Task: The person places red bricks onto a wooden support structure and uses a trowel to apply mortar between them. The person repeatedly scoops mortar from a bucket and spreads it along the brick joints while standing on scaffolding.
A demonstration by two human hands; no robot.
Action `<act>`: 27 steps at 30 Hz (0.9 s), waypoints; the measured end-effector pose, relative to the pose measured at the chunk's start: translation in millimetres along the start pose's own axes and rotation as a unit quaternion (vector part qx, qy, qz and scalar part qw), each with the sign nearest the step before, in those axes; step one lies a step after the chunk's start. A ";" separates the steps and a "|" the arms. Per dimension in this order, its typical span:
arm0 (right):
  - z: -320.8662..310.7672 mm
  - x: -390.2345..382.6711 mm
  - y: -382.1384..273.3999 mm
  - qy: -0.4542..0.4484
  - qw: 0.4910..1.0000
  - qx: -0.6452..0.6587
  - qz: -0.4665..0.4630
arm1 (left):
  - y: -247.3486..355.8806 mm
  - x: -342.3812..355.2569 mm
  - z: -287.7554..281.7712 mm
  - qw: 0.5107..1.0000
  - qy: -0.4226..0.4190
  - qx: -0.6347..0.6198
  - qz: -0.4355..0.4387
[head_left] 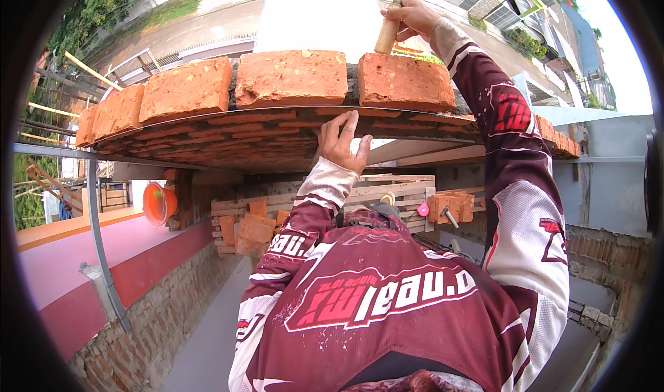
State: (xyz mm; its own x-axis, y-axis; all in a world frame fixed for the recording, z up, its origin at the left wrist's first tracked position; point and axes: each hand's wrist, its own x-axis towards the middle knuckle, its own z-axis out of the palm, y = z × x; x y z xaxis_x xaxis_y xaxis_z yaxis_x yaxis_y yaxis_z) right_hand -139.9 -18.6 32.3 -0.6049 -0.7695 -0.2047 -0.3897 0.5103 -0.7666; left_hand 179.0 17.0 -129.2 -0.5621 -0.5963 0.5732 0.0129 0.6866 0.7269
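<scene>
My right hand (413,19) reaches over the top of a brick wall, its fingers closed on the wooden handle of a trowel (387,35). The trowel's grey blade points away from me at the top edge of the view. Under that hand lies a red brick (405,81) in the top course, with a grey mortar joint on its left and another brick (290,79) beyond it. My left hand (340,140) is open, fingers stretched up against the wall's near face just below the top course. A thin string line (256,110) runs along the bricks' lower edge there.
Loose bricks (256,228) sit on a wooden plank platform (373,184) below me. A hammer (450,217) lies by more bricks at right. An orange bucket (160,203) and a metal pole (97,240) stand left. Past the wall, the ground drops to a street.
</scene>
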 end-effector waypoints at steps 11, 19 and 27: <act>-12.9 -8.6 6.4 0.089 0.996 -0.019 0.009 | 9.6 1.8 14.2 1.000 -0.024 0.013 0.003; -57.4 -34.0 30.2 0.083 0.991 -0.082 0.071 | 13.8 -1.5 20.9 0.999 -0.031 0.025 -0.017; -69.2 -36.4 51.2 0.096 0.993 -0.048 0.047 | 12.5 -1.5 24.7 0.999 -0.024 0.024 -0.023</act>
State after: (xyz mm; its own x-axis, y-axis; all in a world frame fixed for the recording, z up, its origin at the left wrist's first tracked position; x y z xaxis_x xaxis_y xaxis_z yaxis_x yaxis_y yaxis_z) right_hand -185.9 62.1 42.6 -0.7594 -0.6340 -0.1464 -0.3834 0.6178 -0.6865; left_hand 159.6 36.8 -130.3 -0.6007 -0.6082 0.5189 -0.0540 0.6785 0.7327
